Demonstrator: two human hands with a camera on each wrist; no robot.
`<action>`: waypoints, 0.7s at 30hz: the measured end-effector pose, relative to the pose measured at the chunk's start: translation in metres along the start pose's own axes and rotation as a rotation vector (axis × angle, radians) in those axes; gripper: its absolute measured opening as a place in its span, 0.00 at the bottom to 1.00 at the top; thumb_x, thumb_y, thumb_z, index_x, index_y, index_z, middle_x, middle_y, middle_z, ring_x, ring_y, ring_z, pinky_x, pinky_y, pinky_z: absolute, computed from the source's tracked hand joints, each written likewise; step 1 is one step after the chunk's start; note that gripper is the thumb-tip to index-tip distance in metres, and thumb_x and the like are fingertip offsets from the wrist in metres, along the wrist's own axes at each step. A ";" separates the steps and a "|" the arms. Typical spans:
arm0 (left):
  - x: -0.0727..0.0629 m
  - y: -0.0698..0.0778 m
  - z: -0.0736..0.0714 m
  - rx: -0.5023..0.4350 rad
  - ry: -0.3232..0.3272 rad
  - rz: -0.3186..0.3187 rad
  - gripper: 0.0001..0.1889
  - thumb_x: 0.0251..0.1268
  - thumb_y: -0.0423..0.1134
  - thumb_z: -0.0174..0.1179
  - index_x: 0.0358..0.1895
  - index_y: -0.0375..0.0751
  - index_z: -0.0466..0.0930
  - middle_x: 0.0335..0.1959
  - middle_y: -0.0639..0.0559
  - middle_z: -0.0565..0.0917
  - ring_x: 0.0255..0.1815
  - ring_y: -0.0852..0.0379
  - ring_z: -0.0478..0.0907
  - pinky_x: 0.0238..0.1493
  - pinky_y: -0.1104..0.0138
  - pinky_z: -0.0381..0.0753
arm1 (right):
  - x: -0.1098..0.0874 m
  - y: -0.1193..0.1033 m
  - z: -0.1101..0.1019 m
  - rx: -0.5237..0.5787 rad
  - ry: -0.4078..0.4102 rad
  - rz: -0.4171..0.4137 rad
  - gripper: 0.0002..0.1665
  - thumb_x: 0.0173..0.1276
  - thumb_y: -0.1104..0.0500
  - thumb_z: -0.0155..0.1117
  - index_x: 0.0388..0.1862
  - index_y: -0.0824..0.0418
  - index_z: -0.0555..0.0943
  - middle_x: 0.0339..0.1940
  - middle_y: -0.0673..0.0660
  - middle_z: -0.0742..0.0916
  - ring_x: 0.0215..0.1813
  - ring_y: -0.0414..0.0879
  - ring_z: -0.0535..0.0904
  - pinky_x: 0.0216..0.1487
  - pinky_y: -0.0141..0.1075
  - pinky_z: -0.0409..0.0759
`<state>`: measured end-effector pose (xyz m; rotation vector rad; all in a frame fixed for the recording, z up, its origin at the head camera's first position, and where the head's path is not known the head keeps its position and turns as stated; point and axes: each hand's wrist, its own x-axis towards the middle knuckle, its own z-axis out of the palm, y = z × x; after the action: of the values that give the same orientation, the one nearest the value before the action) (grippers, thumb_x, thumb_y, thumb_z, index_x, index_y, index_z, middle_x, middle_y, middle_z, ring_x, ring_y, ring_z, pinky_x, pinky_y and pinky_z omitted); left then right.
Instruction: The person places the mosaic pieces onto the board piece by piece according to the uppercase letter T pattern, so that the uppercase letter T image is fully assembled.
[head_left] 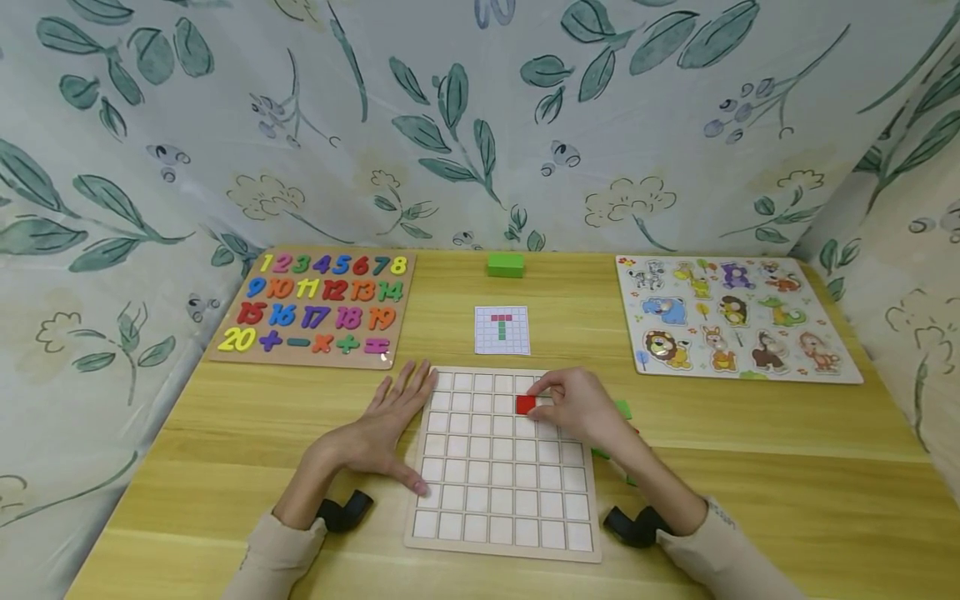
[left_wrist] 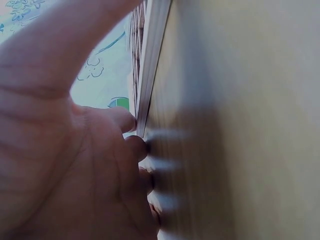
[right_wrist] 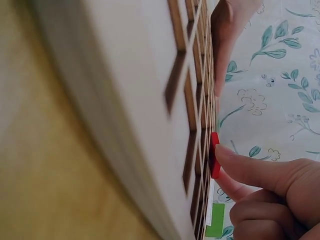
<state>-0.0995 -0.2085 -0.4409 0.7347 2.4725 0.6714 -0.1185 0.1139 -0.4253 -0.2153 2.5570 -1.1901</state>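
A wooden grid board [head_left: 491, 503] with white square cells lies in the middle of the table. My right hand [head_left: 581, 408] pinches a red square tile [head_left: 526, 405] between thumb and index finger, over a cell in the board's upper right part. In the right wrist view the tile [right_wrist: 215, 156] stands close against the grid's surface. My left hand [head_left: 378, 429] rests spread along the board's left side, its thumb on the lower left edge and its fingertips by the upper left corner. Beside the board, green tiles [head_left: 623, 409] are partly hidden under my right forearm.
Behind the board lies a pattern card [head_left: 502, 343] with a red and green T shape. A green block [head_left: 506, 265] stands at the back. To the left is a number puzzle [head_left: 315, 308]; to the right, an animal puzzle [head_left: 738, 321]. A floral cloth [head_left: 480, 217] hangs behind.
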 end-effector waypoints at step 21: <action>0.000 0.000 0.000 -0.021 0.008 0.018 0.80 0.39 0.62 0.83 0.84 0.38 0.27 0.85 0.39 0.23 0.85 0.37 0.17 0.82 0.37 0.20 | 0.004 0.007 0.001 0.079 0.036 0.068 0.13 0.53 0.61 0.84 0.40 0.56 0.94 0.11 0.47 0.67 0.18 0.41 0.58 0.21 0.29 0.55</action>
<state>-0.0993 -0.2087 -0.4407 0.7490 2.4648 0.7069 -0.1223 0.1167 -0.4323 -0.0894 2.5205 -1.2782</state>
